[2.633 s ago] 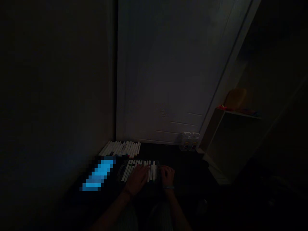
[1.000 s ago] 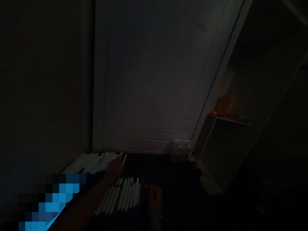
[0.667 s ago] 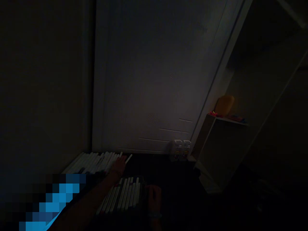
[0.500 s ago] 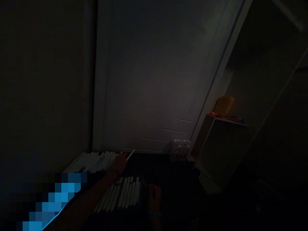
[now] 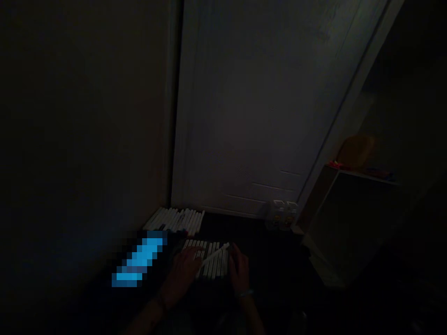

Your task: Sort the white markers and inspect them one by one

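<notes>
The room is very dark. A near row of white markers [image 5: 209, 260] lies side by side on the dark floor in front of me. My left hand [image 5: 185, 272] rests over its left part and holds one white marker [image 5: 217, 253] that lies slantwise across the row. My right hand [image 5: 239, 269] is at the right end of the row with its fingers curled against the markers; I cannot make out what it grips. A second, farther row of white markers [image 5: 176, 218] lies by the foot of the door.
A white door [image 5: 258, 116] stands straight ahead, a dark wall to its left. Two small white bottles [image 5: 283, 215] stand at the door's foot. A low shelf unit [image 5: 344, 218] with a yellow object [image 5: 356, 149] on top is at right. A glowing blue screen [image 5: 139, 260] lies at left.
My left hand came back from the far row, where it picked out one white marker, and now lies on the near row with it. The view swung right.
</notes>
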`<state>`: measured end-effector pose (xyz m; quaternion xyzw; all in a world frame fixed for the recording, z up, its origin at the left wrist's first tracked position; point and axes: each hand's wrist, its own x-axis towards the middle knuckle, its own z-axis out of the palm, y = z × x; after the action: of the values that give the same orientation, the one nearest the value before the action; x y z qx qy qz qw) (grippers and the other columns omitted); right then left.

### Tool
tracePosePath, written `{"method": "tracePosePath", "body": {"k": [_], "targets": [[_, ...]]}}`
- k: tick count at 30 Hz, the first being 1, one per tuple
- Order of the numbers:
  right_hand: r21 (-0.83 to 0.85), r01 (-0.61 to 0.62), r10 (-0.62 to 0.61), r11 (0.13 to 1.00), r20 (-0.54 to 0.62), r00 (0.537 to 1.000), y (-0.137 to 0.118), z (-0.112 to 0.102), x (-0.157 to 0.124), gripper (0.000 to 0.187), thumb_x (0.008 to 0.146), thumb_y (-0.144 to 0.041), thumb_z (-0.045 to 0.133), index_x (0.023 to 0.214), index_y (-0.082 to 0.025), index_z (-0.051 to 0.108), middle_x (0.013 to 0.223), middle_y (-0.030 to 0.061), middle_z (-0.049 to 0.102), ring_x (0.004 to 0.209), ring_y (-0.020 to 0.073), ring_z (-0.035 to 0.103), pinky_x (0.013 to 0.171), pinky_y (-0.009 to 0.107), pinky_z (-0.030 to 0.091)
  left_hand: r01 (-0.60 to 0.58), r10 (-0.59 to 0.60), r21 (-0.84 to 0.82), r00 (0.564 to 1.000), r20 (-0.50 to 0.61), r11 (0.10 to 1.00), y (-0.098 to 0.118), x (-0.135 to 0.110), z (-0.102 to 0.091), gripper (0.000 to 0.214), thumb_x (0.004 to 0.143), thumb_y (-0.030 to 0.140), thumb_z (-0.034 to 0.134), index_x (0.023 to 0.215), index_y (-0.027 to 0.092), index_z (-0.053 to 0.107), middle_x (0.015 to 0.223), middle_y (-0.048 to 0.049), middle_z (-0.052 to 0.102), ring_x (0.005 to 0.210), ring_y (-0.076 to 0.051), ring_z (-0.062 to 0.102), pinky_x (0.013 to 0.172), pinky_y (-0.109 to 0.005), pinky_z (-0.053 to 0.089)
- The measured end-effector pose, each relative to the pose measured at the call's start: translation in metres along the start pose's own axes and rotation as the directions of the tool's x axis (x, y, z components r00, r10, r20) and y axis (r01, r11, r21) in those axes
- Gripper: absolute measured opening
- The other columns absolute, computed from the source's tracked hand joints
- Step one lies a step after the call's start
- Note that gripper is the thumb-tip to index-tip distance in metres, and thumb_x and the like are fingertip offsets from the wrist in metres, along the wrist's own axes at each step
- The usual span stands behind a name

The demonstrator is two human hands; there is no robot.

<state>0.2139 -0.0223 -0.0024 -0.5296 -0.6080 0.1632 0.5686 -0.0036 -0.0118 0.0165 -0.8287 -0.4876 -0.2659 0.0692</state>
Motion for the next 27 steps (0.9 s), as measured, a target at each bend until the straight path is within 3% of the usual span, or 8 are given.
{"method": "tracePosePath", "body": {"k": [2,5,9,12,18,22,27], "targets": [[0.026,0.009,-0.009,1.0,0.037,0.999,-0.006,-0.001,-0.002,0.043,0.082,-0.04,0.043,0.123,-0.026,0.044,0.107,0.0053,0.057,0.097,0.0179,0.05,0.085,0.032,0.036,-0.054,0.053,0.026,0.998,0.041,0.998,0.005,-0.005,0.001,0.021,0.079,0.018,0.043,0.088,0.023,0.061,0.123,-0.003,0.047,0.116,-0.025,0.035,0.091,-0.043,0.028],[0.034,0.007,-0.009,0.999,0.065,0.998,-0.008,-0.003,-0.004,0.035,0.083,-0.039,0.043,0.113,-0.026,0.053,0.103,0.0047,0.058,0.094,0.0171,0.05,0.083,0.03,0.038,-0.087,0.086,0.021,0.995,0.042,0.996,0.014,-0.007,0.002,0.019,0.079,0.016,0.045,0.086,0.021,0.061,0.122,-0.0049,0.049,0.118,-0.025,0.033,0.094,-0.043,0.026],[0.017,0.032,-0.033,0.999,0.089,0.996,-0.005,-0.005,-0.005,0.027,0.081,-0.04,0.046,0.09,-0.024,0.065,0.088,0.0031,0.061,0.085,0.0165,0.052,0.078,0.028,0.039,-0.013,0.013,-0.031,1.0,-0.014,0.999,0.019,-0.009,0.002,0.024,0.083,0.02,0.038,0.088,0.022,0.061,0.125,-0.0046,0.046,0.116,-0.023,0.036,0.093,-0.041,0.028],[0.007,0.008,-0.008,1.0,0.09,0.996,0.0,-0.004,-0.006,0.027,0.08,-0.042,0.047,0.084,-0.023,0.066,0.081,0.0024,0.06,0.08,0.016,0.052,0.074,0.027,0.04,0.033,-0.036,-0.064,0.998,-0.049,0.997,0.017,-0.009,0.0,0.026,0.084,0.023,0.035,0.088,0.022,0.061,0.124,-0.0037,0.047,0.114,-0.021,0.038,0.092,-0.041,0.028],[0.039,-0.064,0.061,0.997,0.06,0.996,0.011,-0.001,-0.006,0.033,0.079,-0.045,0.046,0.083,-0.02,0.066,0.079,0.0033,0.059,0.075,0.0149,0.053,0.069,0.025,0.041,0.058,-0.064,-0.06,0.993,-0.102,0.997,0.019,0.001,-0.003,0.027,0.085,0.029,0.035,0.086,0.023,0.061,0.119,-0.0039,0.051,0.113,-0.023,0.039,0.091,-0.043,0.028],[0.092,-0.072,0.071,0.993,0.016,0.997,0.014,0.001,-0.005,0.036,0.08,-0.047,0.044,0.083,-0.019,0.066,0.078,0.003,0.061,0.072,0.0144,0.054,0.066,0.024,0.042,-0.033,0.029,-0.045,0.996,-0.086,0.998,0.02,0.005,0.007,0.024,0.083,0.033,0.039,0.096,0.025,0.058,0.124,-0.0039,0.047,0.115,-0.024,0.037,0.09,-0.042,0.028],[0.113,-0.083,0.081,0.99,0.024,0.996,0.011,0.0,-0.002,0.038,0.079,-0.05,0.043,0.083,-0.02,0.066,0.078,0.0029,0.062,0.072,0.0151,0.055,0.066,0.024,0.042,-0.027,0.024,-0.041,0.998,-0.058,0.999,0.017,0.005,0.019,0.028,0.084,0.035,0.039,0.104,0.025,0.055,0.12,-0.0046,0.051,0.114,-0.024,0.038,0.089,-0.04,0.029]]}}
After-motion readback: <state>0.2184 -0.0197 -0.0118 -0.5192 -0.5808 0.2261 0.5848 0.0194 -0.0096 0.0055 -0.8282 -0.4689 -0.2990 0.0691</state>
